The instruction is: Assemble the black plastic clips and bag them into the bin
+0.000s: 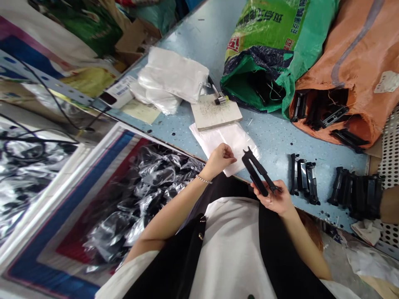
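My right hand (274, 198) holds a black bracket (263, 168) with two long arms and a small forked end pointing away from me. Its fingers and thumb close around the near end. My left hand (220, 159), with a beaded bracelet at the wrist, is closed with curled fingertips over the edge of a stack of clear plastic bags (227, 139). Whether anything is pinched in those fingertips cannot be made out. Past that stack lies a speckled board (216, 113), with a small hammer-like tool (220, 99) resting on it.
More plastic bags (174, 70) are piled at the back. A green sack (264, 54) and an orange sack (358, 62) hold black parts. Rows of black brackets (303, 178) lie to the right. Left below, a large container (71, 249) holds bagged black parts.
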The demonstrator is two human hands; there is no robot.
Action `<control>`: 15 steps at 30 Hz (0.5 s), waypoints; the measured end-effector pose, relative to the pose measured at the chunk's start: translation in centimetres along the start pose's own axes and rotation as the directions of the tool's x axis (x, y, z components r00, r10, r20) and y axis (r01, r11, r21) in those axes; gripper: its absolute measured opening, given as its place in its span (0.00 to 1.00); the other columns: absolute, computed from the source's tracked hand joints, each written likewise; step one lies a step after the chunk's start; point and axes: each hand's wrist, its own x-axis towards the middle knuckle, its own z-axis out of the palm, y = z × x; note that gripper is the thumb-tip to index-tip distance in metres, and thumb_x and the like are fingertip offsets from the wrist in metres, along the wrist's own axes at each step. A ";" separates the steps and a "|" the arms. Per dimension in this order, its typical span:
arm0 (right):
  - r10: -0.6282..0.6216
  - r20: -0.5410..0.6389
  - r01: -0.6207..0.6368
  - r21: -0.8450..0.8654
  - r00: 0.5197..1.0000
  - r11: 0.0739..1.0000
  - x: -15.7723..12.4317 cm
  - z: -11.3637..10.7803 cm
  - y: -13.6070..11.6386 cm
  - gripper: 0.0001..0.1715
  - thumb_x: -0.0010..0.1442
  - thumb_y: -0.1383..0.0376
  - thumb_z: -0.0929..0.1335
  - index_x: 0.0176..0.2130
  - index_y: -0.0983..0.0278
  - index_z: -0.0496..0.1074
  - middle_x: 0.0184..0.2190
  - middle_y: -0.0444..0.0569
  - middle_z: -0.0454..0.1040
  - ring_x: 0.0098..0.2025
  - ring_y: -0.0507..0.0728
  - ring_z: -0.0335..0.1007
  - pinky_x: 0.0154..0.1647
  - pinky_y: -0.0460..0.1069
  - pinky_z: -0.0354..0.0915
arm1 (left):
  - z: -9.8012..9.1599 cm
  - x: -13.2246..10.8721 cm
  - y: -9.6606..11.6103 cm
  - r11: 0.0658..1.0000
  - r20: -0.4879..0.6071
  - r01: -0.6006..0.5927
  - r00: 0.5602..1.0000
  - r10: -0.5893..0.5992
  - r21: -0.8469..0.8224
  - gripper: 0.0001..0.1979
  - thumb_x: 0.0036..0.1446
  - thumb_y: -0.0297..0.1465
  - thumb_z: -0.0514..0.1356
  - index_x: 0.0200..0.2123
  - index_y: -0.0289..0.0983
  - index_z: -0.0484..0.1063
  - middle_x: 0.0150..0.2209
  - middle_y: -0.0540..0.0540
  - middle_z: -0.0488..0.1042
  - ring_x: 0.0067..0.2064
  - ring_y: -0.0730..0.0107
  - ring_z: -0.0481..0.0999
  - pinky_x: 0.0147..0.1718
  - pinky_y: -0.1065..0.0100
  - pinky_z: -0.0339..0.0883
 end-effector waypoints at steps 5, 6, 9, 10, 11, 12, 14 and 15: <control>0.096 0.028 -0.099 0.159 0.995 0.982 1.4 -0.3 0.6 0.27 0.58 0.51 0.63 0.44 0.68 0.75 0.35 0.54 0.79 0.22 0.49 0.49 0.15 0.43 0.53 | -0.5 -0.3 0.4 0.999 0.022 -0.028 0.999 0.029 -0.026 0.18 0.40 0.28 0.70 0.32 0.37 0.64 0.26 0.54 0.72 0.27 0.75 0.72 0.29 0.71 0.65; 0.090 0.016 -0.091 0.180 0.996 0.979 1.7 -0.5 0.7 0.26 0.58 0.51 0.63 0.44 0.68 0.76 0.35 0.54 0.79 0.22 0.49 0.49 0.15 0.43 0.54 | -0.8 -0.4 0.6 0.999 0.025 -0.047 0.999 0.048 -0.026 0.17 0.41 0.30 0.70 0.31 0.37 0.65 0.26 0.53 0.73 0.28 0.74 0.72 0.29 0.71 0.65; 0.072 -0.022 -0.065 0.225 0.997 0.972 1.8 -0.9 0.7 0.27 0.59 0.51 0.63 0.44 0.69 0.76 0.36 0.55 0.79 0.22 0.49 0.50 0.16 0.43 0.57 | -1.7 -0.6 0.9 0.989 0.005 -0.135 0.991 0.135 0.057 0.14 0.47 0.33 0.69 0.32 0.37 0.66 0.28 0.51 0.74 0.30 0.73 0.73 0.32 0.70 0.66; 0.076 -0.027 -0.068 0.240 0.997 0.968 1.5 -1.0 0.7 0.27 0.60 0.51 0.63 0.44 0.69 0.76 0.37 0.55 0.79 0.22 0.49 0.50 0.17 0.43 0.59 | -1.8 -0.6 0.9 0.981 -0.005 -0.162 0.987 0.163 0.106 0.12 0.48 0.33 0.68 0.32 0.37 0.67 0.29 0.51 0.74 0.31 0.72 0.74 0.33 0.69 0.66; 0.086 -0.026 -0.076 0.257 0.996 0.963 1.2 -1.1 0.6 0.28 0.60 0.51 0.62 0.45 0.70 0.76 0.37 0.55 0.79 0.22 0.49 0.51 0.17 0.44 0.60 | -1.8 -0.6 0.9 0.972 -0.013 -0.179 0.983 0.183 0.152 0.11 0.49 0.32 0.67 0.33 0.37 0.68 0.29 0.51 0.75 0.32 0.72 0.74 0.34 0.69 0.66; 0.095 -0.020 -0.085 0.275 0.995 0.958 0.9 -1.1 0.4 0.29 0.60 0.51 0.61 0.46 0.70 0.76 0.37 0.55 0.79 0.22 0.49 0.51 0.18 0.44 0.61 | -1.7 -0.6 0.7 0.965 -0.016 -0.182 0.982 0.188 0.188 0.10 0.50 0.31 0.66 0.33 0.37 0.68 0.30 0.51 0.75 0.32 0.72 0.74 0.33 0.69 0.66; 0.118 0.015 -0.116 0.312 0.993 0.943 0.3 -0.8 0.3 0.32 0.61 0.50 0.60 0.48 0.71 0.76 0.34 0.53 0.78 0.21 0.49 0.49 0.17 0.43 0.60 | -1.2 -0.4 0.4 0.964 -0.012 -0.141 0.989 0.147 0.224 0.09 0.50 0.29 0.66 0.33 0.38 0.67 0.29 0.51 0.75 0.31 0.71 0.75 0.32 0.69 0.67; 0.132 0.039 -0.137 0.330 0.991 0.934 0.2 -0.6 0.3 0.34 0.60 0.49 0.60 0.48 0.72 0.76 0.33 0.51 0.76 0.20 0.48 0.48 0.16 0.43 0.60 | -0.9 -0.3 0.2 0.965 -0.012 -0.116 0.992 0.122 0.235 0.10 0.50 0.29 0.65 0.33 0.38 0.66 0.29 0.51 0.74 0.30 0.71 0.75 0.31 0.69 0.67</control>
